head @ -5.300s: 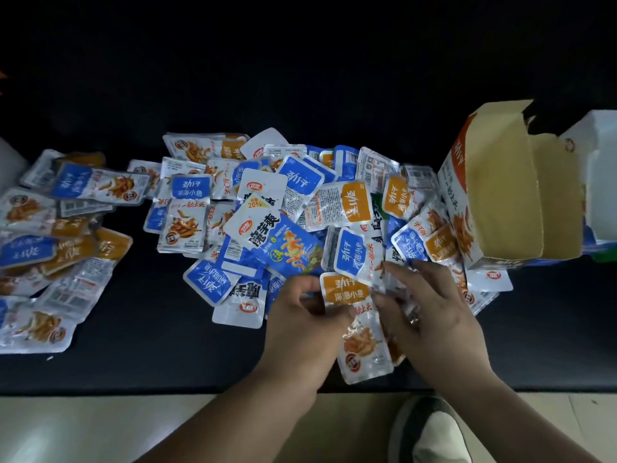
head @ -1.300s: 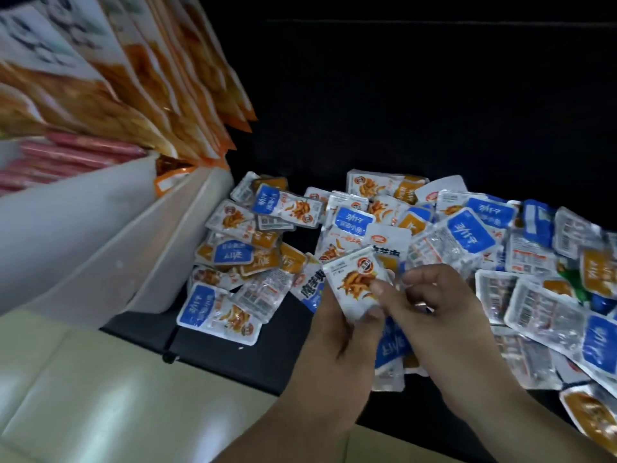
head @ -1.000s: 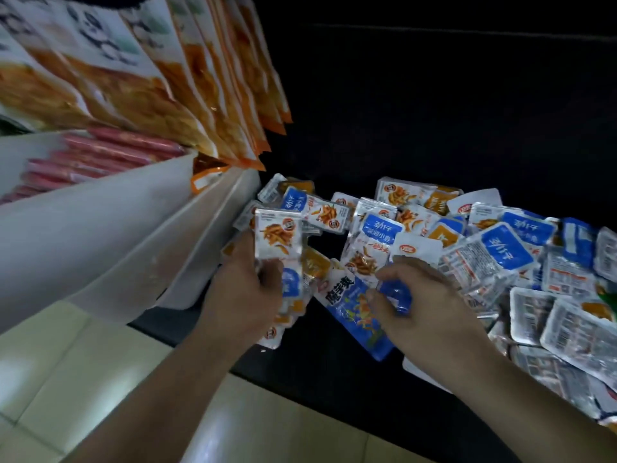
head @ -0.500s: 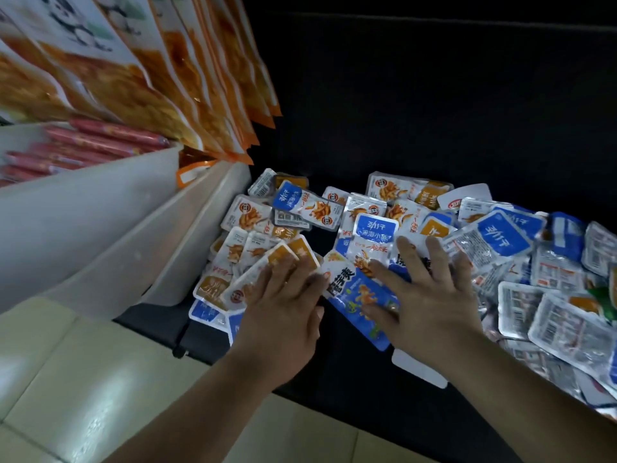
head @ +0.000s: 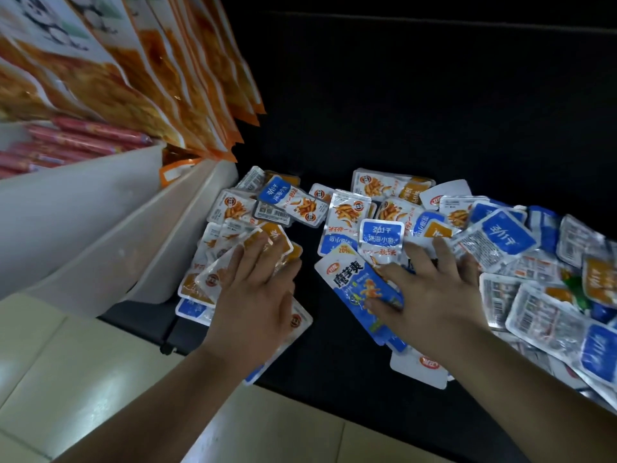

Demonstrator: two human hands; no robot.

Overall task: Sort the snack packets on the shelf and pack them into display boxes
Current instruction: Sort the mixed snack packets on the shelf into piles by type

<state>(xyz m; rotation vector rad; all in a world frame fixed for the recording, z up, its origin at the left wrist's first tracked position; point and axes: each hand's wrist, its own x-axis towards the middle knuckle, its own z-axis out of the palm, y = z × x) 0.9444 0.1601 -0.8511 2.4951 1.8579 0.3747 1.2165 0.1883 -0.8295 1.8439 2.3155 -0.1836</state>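
– Left hand (head: 253,295) lies flat with straight fingers. It presses on a little heap of orange packets (head: 230,262), just beside the white bin (head: 100,228).
– And the other one?
– Right hand (head: 430,295) is flat too, fingers spread wide. It rests on a long blue packet (head: 357,289) and on the edge of the big heap of snack packets (head: 500,235).
– Where is all that?
– On the dark shelf (head: 334,362). A dark strip of it shows between the two heaps.
– What's up on the left?
– Big orange bags (head: 167,78) hang above the bin. Red sausages (head: 83,138) lie behind it. Pale floor tiles (head: 100,379) show below.
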